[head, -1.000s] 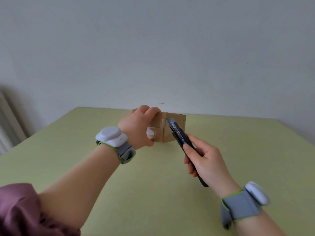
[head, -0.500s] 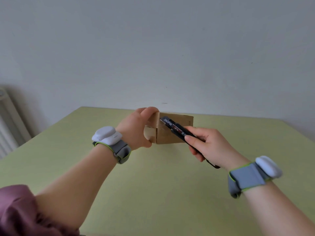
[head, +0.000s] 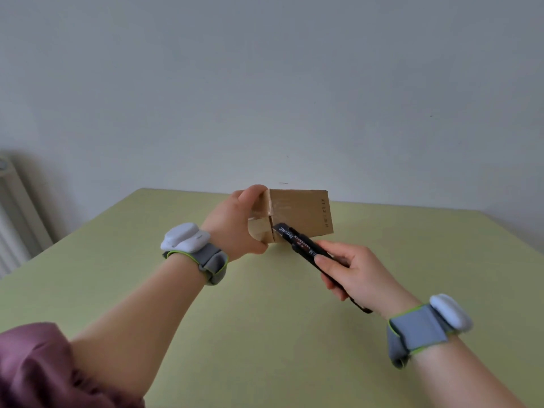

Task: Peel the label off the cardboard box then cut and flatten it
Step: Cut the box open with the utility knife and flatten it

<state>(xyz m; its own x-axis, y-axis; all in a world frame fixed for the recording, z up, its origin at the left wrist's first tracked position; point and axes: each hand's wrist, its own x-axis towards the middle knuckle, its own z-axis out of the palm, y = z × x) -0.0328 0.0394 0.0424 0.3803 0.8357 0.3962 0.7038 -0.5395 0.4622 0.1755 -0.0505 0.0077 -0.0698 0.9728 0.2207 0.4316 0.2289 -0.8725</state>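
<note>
A small brown cardboard box (head: 303, 212) is held at the far middle of the yellow-green table (head: 265, 334), its broad side turned toward me with small print near its right edge. My left hand (head: 235, 225) grips the box's left end, fingers over the top and thumb below. My right hand (head: 356, 272) holds a black utility knife (head: 306, 247). The knife's tip rests low on the box's left vertical corner seam. The blade itself is too small to make out.
A plain grey-white wall stands behind the table's far edge. A white radiator (head: 14, 213) is at the far left, off the table. Both wrists wear grey bands with white modules.
The box has turned and tipped up, showing a wider face. The knife tip has slid down the box's left seam from near the top to near the bottom.
</note>
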